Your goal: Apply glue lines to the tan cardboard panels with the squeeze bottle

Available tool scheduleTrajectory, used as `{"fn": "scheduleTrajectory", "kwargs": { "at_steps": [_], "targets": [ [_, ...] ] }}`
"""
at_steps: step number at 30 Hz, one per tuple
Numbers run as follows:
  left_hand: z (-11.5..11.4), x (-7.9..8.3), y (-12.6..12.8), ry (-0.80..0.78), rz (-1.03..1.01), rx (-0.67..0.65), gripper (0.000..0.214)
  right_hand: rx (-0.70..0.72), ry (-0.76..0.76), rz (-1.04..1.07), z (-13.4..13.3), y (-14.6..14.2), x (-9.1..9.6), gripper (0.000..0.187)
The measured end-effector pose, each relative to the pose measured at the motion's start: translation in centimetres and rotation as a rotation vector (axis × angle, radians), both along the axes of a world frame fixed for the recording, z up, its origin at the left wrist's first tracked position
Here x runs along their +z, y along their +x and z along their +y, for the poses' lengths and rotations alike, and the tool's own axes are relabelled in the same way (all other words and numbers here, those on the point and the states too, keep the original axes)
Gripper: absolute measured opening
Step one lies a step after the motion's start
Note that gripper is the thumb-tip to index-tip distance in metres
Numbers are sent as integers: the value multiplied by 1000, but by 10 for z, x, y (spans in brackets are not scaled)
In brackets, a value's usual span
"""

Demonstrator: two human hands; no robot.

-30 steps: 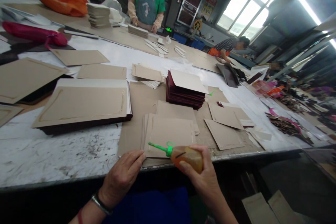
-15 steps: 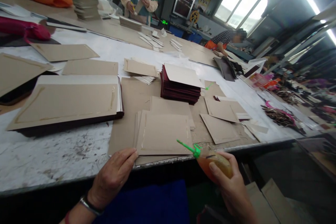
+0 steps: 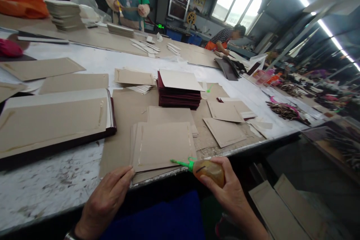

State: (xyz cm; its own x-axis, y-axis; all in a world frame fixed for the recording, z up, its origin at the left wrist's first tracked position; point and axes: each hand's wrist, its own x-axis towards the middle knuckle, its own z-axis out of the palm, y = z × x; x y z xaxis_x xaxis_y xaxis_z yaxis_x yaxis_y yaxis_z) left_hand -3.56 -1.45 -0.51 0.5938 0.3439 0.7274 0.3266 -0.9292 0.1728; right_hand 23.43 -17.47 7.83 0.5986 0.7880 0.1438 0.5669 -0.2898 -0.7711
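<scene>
My right hand (image 3: pixel 225 183) is wrapped round an amber squeeze glue bottle (image 3: pixel 208 171) with a green nozzle. The bottle lies nearly level, and its nozzle tip is over the near edge of a tan cardboard sheet (image 3: pixel 163 144); whether it touches I cannot tell. Thin glossy glue lines run along the left, right and near edges of that sheet, which tops a small fanned stack. At the stack's near left corner, the closed fingers of my left hand (image 3: pixel 108 195) grip the sheet's edge, the thumb mostly hidden.
A dark red stack with a pale top board (image 3: pixel 180 93) stands behind. Left lies a thick pile topped with glued cardboard (image 3: pixel 56 123). Loose cards (image 3: pixel 225 132) lie right, more boards (image 3: pixel 272 204) below the table edge. Across the table a person (image 3: pixel 126 0) in an apron works; another bends farther right.
The view has swung right, so the scene sits farther left. My right hand has brought the nozzle lower and leftward over the near edge of the cardboard. My left hand stays at the corner.
</scene>
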Motion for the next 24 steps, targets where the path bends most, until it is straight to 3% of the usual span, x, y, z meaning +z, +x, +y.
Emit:
{"fn": "scheduleTrajectory", "kwargs": {
  "at_steps": [4, 9, 12, 15, 18, 24],
  "targets": [
    [3, -16, -6, -44, -13, -27, 30, -210, 12, 138, -21, 26, 1, 43],
    [8, -34, -12, -63, -14, -36, 37, -482, 476, 935, -28, 62, -13, 42],
    [7, -35, -13, -108, 4, -19, 40, -480, 545, 1196, -15, 72, -18, 36],
    [5, -33, -13, -176, -14, 5, 42, -301, 491, 1239, 5, 73, -18, 34],
    [5, -33, -14, -207, -14, -6, 39, -163, 453, 1085, 28, 72, -20, 35],
    [9, -18, -13, -89, 83, 6, 31, -69, 427, 874, 74, 80, -26, 49]
  ]
}}
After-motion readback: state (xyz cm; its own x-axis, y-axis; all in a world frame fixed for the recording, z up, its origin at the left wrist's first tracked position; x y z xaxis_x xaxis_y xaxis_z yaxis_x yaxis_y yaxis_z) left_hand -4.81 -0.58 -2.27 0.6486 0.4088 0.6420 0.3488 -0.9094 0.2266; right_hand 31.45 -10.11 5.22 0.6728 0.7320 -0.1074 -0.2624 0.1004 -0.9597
